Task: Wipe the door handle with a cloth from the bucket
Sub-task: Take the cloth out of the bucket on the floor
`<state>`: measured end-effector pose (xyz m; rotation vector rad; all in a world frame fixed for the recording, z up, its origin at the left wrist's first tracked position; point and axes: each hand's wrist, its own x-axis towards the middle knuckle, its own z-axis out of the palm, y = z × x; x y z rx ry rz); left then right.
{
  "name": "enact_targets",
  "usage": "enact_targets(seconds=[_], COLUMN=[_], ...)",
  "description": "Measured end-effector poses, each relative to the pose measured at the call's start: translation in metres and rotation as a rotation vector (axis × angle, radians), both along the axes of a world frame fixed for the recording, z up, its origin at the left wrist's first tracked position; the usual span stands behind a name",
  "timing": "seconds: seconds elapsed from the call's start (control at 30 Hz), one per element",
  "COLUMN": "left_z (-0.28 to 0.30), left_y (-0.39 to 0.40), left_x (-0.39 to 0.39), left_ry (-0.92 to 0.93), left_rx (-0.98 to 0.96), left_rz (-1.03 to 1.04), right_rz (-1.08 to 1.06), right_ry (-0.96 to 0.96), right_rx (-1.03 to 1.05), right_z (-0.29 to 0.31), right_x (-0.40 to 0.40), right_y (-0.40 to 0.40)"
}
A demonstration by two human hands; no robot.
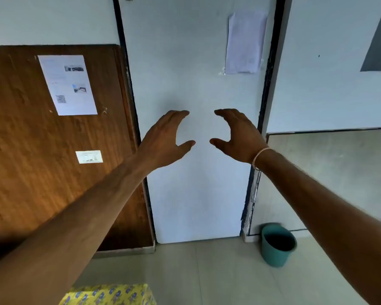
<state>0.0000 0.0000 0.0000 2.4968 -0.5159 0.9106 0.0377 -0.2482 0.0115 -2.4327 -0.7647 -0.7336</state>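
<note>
A teal bucket (pixel 277 244) stands on the floor at the lower right, next to the door frame; its inside is dark and I see no cloth in it. My left hand (pixel 163 139) and my right hand (pixel 238 135) are both raised in front of the pale door (pixel 185 62), fingers curved and apart, holding nothing. The two hands face each other with a gap between them. No door handle shows anywhere on the door. A thin band circles my right wrist.
A brown wooden panel (pixel 42 150) with a printed sheet (pixel 67 84) and a small label fills the left. A paper (pixel 245 42) is taped on the upper door. Tiled floor lies below, and a yellow patterned cloth (pixel 110 294) is at the bottom edge.
</note>
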Motion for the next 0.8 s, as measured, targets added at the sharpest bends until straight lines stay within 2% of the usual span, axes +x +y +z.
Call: enact_targets(seconds=[0.1,0.37,0.63,0.8], left_z=[-0.023,-0.105,-0.192,-0.248], left_y=[-0.002,-0.044,-0.155,-0.242], left_x=[0.005,0.049,0.15,0.225], left_ry=[0.069,0.216,0.37,0.491], left_rx=[-0.072,0.009,0.02,-0.023], left_rz=[-0.037,-0.167,-0.324,-0.354], right_rz=[-0.015,-0.189,-0.349,-0.41], right_ry=[0.05,0.226,0.354,0.468], right_rx=[0.059,0.058,0.016,0.05], right_z=[-0.025,-0.115,-0.201,-0.261], right_x=[-0.001,0.01,0.083,0.148], right_y=[-0.004,-0.046,-0.147,-0.225])
